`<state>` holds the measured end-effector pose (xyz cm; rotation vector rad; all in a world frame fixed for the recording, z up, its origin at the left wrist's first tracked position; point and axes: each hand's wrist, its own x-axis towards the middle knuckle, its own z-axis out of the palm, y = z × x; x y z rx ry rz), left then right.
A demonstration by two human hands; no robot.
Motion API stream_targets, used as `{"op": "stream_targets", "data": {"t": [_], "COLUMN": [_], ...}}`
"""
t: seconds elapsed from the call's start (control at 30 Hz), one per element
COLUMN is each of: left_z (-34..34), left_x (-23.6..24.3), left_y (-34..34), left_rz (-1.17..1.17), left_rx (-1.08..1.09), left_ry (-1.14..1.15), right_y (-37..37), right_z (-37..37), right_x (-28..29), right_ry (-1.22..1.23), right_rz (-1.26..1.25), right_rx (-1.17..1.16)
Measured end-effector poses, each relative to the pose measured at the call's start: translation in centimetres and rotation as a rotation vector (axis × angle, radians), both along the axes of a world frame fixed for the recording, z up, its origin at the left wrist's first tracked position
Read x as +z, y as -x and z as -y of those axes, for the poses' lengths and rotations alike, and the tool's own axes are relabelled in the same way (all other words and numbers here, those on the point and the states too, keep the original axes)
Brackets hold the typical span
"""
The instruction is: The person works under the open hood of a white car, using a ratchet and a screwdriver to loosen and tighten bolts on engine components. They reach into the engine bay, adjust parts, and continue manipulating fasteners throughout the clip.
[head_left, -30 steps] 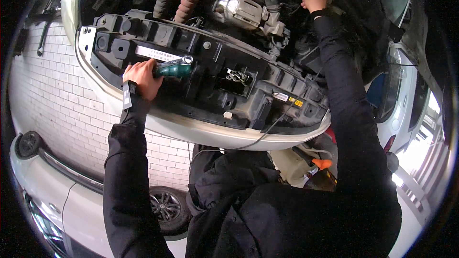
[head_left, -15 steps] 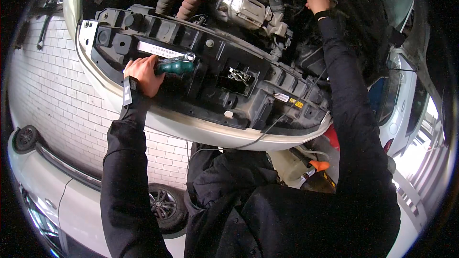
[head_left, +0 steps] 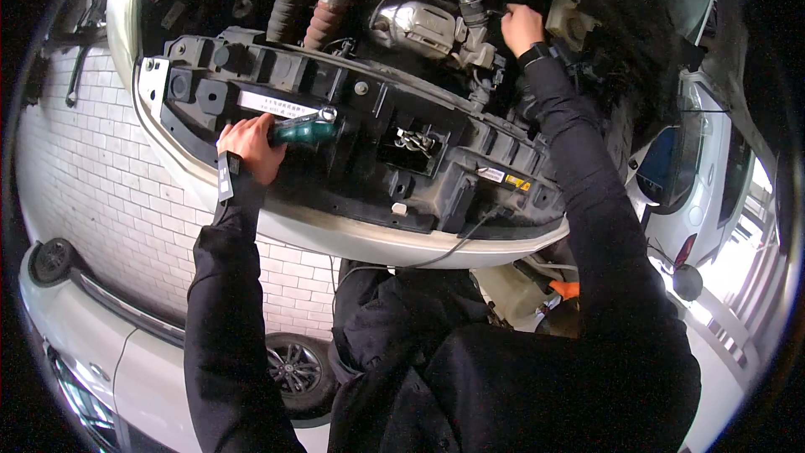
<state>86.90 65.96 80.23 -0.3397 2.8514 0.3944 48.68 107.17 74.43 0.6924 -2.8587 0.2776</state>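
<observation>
My left hand (head_left: pixel 251 147) rests over the front panel of an open car bonnet, its fingers wrapped round a metal ratchet wrench (head_left: pixel 295 119) and a dark green handled tool (head_left: pixel 312 133) lying alongside it. The shaft and tip of the green tool are hidden. Deep in the engine bay, my right hand (head_left: pixel 522 29) is closed, with its fingertips by a dark ribbed hose (head_left: pixel 473 8). What those fingers grip, if anything, is too dark to make out. A silvery metal housing (head_left: pixel 423 27) lies left of this hand.
The black front panel (head_left: pixel 335 176) has a bonnet latch (head_left: pixel 414 142) in its recess. A thin cable (head_left: pixel 470 233) crosses the pale bumper edge (head_left: pixel 360 245). Reddish and grey ribbed hoses (head_left: pixel 325 21) stand behind. Other cars are parked at left (head_left: pixel 159 369) and right (head_left: pixel 689 193).
My right hand has moved left across the engine bay, closer to the ribbed hose and metal housing. My left hand keeps its hold on the tools. The view has shifted slightly.
</observation>
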Motion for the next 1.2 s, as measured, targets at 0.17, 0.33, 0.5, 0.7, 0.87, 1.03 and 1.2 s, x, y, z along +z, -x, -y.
{"op": "stream_targets", "data": {"t": [0.17, 0.33, 0.5, 0.7, 0.87, 1.03, 1.2], "left_z": [-0.5, -0.8, -0.8, -1.1, -1.0, -0.9, -0.8], "left_x": [0.7, 1.5, 1.6, 1.8, 1.8, 0.8, 1.1], "left_y": [0.2, 0.7, 0.5, 1.1, 1.1, 0.4, 0.7], "left_rz": [0.009, -0.031, -0.028, 0.023, 0.029, -0.01, 0.059], "left_rx": [0.053, 0.029, 0.009, -0.003, -0.034, -0.001, 0.015], "left_ry": [-0.026, -0.035, -0.01, -0.037, -0.014, 0.02, 0.02], "right_y": [-2.8, -3.8, -3.9, -3.5, -3.6, -3.0, -3.7], "right_z": [1.6, 1.6, 3.7, 3.4, 0.7, -0.6, 1.8], "right_x": [-1.5, -4.5, -4.2, -3.5, -4.3, -3.7, -2.5], "right_ry": [0.07, 0.408, 1.217, 1.463, 1.131, 0.684, 1.114], "right_rz": [0.114, 0.319, 0.689, 0.768, 0.6, 0.362, 0.675], "right_rx": [-0.203, -0.467, -0.581, -0.652, -0.677, -0.618, -0.674]}}
